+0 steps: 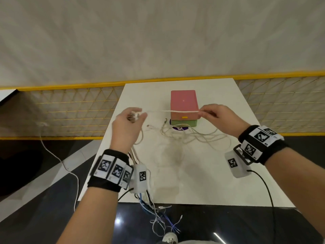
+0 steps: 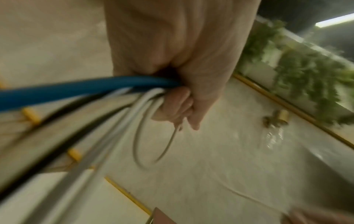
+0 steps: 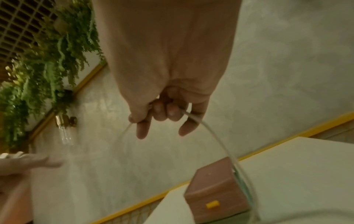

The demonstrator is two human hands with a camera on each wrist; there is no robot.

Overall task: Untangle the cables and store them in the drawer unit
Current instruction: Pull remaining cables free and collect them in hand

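A white cable (image 1: 174, 111) stretches taut between my two hands above the table. My left hand (image 1: 131, 120) grips coiled white cable and a bundle of blue, black and white cables (image 2: 122, 97) that hangs below the wrist past the table's near edge. My right hand (image 1: 208, 112) pinches the white cable (image 3: 199, 121) between thumb and fingers, just in front of the drawer unit (image 1: 183, 106), which has a pink upper drawer with a yellow handle (image 1: 184, 117) over a green one. A tangle of pale cables (image 1: 190, 133) lies on the table before the unit.
The white table (image 1: 202, 182) is small, with its near edge close to my wrists. A yellow mesh railing (image 1: 73, 104) runs behind it. One white cable (image 1: 58, 159) trails over the floor at left. Loose cable ends (image 1: 158, 219) dangle below the table edge.
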